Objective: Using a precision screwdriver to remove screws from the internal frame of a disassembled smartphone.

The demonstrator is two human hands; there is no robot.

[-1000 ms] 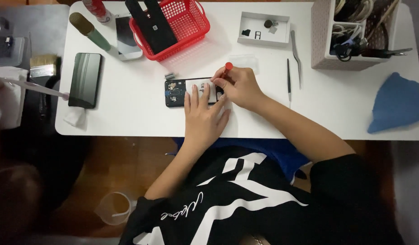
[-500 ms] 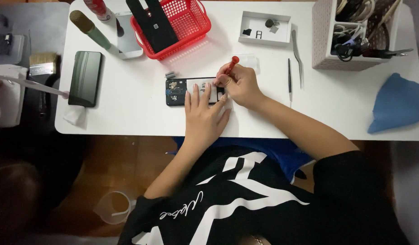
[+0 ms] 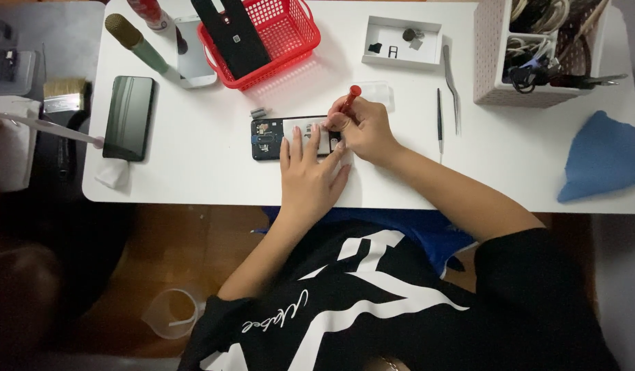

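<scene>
Fingers of my left hand (image 3: 309, 172) lie flat and spread on the opened phone (image 3: 290, 136), which rests on the white counter (image 3: 194, 165) near its front edge, in front of me. The phone lies with its back cover off, so its dark inner parts show on the left end. My right hand (image 3: 364, 130) is closed around a red-handled screwdriver (image 3: 347, 98); the handle stands up and tilts away from me, and the tip goes down at the right end of the phone, but the tip itself is hidden by my fingers. The two hands touch each other over the phone.

Just right of my right hand lie a thin dark tool (image 3: 439, 120) and metal tweezers (image 3: 452, 86), side by side. Behind the phone stands a small white tray (image 3: 400, 53) with small parts in it, and further left a red basket (image 3: 290, 51). Another dark phone (image 3: 128, 118) lies at the left end of the counter, and a blue cloth (image 3: 602, 154) at the right end.
</scene>
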